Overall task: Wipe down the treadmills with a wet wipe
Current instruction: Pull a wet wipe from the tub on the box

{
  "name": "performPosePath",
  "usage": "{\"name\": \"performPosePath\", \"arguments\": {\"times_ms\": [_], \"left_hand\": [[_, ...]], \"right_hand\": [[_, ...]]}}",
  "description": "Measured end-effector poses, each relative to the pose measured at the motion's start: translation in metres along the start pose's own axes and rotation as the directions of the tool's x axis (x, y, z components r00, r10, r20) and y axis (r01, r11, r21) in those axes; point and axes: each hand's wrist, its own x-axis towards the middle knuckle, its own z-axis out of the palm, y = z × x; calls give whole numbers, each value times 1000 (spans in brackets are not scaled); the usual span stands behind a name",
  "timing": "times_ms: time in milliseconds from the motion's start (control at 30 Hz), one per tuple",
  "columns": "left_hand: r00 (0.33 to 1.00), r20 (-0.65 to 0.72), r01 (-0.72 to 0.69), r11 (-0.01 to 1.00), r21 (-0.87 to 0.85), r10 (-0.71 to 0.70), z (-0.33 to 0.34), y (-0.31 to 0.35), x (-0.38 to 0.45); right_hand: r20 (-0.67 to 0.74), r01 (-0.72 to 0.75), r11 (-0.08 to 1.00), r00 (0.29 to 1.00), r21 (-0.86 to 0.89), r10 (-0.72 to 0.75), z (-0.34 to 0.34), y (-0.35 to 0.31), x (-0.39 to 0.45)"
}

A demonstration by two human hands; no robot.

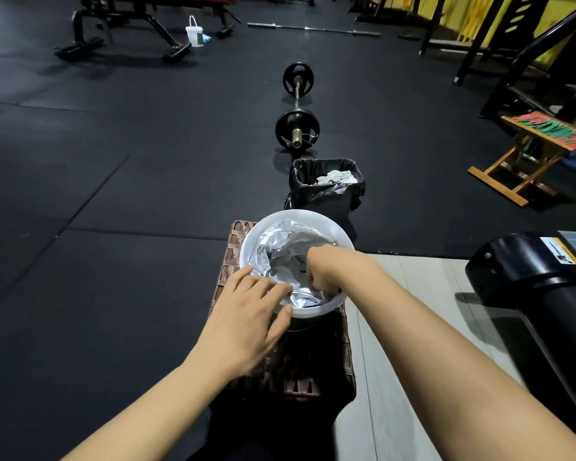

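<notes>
A white bucket [333,229] lined with a crumpled silver foil bag [286,242] stands on a brown wicker stool [233,257] right in front of me. My left hand [250,307] rests on the bucket's near left rim with its fingers spread and fairly straight. My right hand [320,271] reaches down inside the foil bag, fingers curled; what they pinch is hidden by the hand. At the right edge is the black front end of a treadmill [526,264].
A black-lined waste bin [300,191] holding used white wipes stands just beyond the bucket. Farther off lies a loaded barbell [296,128]. A wooden folding stool [542,144] is at the right, weight benches and a second white bucket [194,33] at the back left.
</notes>
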Motion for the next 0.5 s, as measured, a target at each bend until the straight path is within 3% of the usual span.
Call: {"name": "performPosePath", "arguments": {"times_ms": [300, 500], "left_hand": [[1000, -21, -13, 1000, 15, 14, 1, 2, -7], [999, -51, 2, 1000, 16, -1, 5, 3, -17]], "right_hand": [[114, -8, 1000, 993, -25, 11, 15, -9, 13], [63, -28, 999, 998, -19, 30, 18, -25, 15]]}}
